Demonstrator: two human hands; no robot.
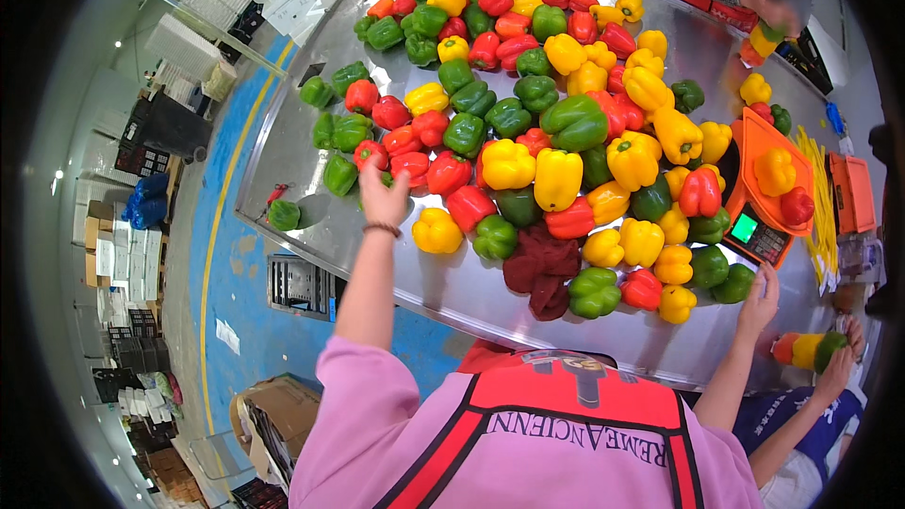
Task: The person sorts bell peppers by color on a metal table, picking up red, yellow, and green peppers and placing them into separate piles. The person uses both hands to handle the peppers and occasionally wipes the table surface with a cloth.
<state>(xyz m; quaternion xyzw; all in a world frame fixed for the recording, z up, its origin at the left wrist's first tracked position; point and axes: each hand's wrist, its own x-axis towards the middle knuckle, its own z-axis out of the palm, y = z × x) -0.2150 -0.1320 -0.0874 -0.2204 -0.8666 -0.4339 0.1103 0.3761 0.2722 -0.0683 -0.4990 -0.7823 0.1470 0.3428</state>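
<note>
My left hand reaches over the left part of the metal table, fingers stretched and thumb apart. Its fingertips are at a red bell pepper; a firm hold does not show. Around it lie green peppers and another red pepper. My right hand, also with fingers extended, rests at the table edge just below the orange digital scale. A yellow pepper and a red pepper sit in the scale's orange tray.
Red, yellow and green peppers cover the metal table. A dark red cloth lies near the front edge. Yellow strips and an orange box are at the right. Two co-workers hold stacked peppers. A cardboard box stands lower left.
</note>
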